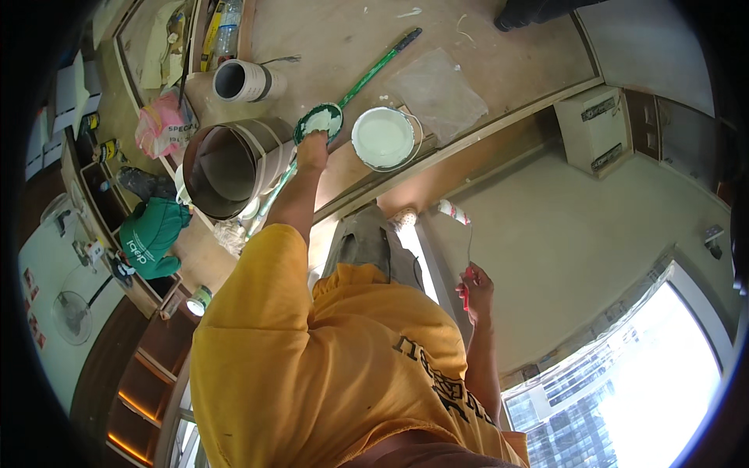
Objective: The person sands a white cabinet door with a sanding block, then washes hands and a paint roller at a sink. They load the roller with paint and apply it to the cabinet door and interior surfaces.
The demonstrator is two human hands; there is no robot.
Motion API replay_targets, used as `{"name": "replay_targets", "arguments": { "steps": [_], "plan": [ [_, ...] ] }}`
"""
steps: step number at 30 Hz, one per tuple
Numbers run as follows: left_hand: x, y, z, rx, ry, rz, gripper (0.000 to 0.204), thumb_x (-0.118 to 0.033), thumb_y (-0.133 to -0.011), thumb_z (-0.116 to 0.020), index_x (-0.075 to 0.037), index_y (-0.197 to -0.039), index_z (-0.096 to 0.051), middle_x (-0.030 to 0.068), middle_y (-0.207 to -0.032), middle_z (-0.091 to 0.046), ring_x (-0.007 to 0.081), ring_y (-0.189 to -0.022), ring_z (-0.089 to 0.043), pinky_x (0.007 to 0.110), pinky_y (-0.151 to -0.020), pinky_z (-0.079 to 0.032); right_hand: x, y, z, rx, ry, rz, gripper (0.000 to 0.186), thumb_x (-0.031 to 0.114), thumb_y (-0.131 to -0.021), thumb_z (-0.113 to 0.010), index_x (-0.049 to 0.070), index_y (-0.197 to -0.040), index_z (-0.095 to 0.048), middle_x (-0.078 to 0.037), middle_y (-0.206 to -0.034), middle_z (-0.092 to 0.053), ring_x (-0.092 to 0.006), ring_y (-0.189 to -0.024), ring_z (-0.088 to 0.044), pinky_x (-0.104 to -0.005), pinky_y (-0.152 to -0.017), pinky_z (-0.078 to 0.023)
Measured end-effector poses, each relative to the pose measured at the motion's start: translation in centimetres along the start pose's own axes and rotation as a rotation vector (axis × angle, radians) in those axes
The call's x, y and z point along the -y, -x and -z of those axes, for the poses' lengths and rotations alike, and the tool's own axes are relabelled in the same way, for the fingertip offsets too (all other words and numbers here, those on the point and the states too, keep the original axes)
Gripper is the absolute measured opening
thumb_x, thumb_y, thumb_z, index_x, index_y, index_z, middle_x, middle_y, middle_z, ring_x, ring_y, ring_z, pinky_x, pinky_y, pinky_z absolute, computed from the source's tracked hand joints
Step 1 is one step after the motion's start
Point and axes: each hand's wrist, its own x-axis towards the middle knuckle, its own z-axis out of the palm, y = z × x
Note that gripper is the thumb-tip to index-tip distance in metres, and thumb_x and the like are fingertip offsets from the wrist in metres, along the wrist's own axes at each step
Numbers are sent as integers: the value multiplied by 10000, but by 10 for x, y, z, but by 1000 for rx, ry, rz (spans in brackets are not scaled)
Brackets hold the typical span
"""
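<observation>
My right hand (pixel 477 292) is closed round the red handle of a paint roller (pixel 454 211). The roller's sleeve, white with pinkish marks, is up beside the greenish-grey wall. My left hand (pixel 314 150) reaches forward to a round dark-green tub (pixel 338 118) with white paint or paste in it, at its near rim. The back of the hand hides the fingers there. Right of this tub stands an open bucket (pixel 382 138) of white paint with a wire handle. A green pole (pixel 370 75) with a dark end runs past the tub.
A large brown cylinder (pixel 222 171) and a smaller pale tube (pixel 242 82) stand to the left. Plastic sheet (pixel 442 93) lies beyond the bucket. A person in a green shirt (pixel 152 234) is low at the left. A ledge (pixel 499 121) crosses in front; a bright window (pixel 647 374) is at right.
</observation>
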Motion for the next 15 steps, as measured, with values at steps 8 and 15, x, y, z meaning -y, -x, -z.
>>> {"name": "replay_targets", "arguments": {
  "steps": [8, 15],
  "plan": [
    [-67, -11, 19, -172, 363, 90, 368, -165, -815, -722, -27, -1140, -616, 178, -1039, -671, 378, -992, -629, 454, -877, -509, 38, 7, -8, 0, -16, 33, 450, 67, -920, -653, -16, -1351, -551, -60, -955, -629, -115, -649, -628, -233, -522, -486],
    [-173, -77, 37, 185, 36, -677, 586, -273, -854, -676, -62, -1377, -517, 145, -1470, -478, 320, -1377, -420, 521, -1165, -277, 23, 19, -9, -40, 10, 18, 440, 66, -914, -662, -20, -1333, -563, -67, -937, -633, -122, -627, -628, -245, -509, -483]
  ]
}}
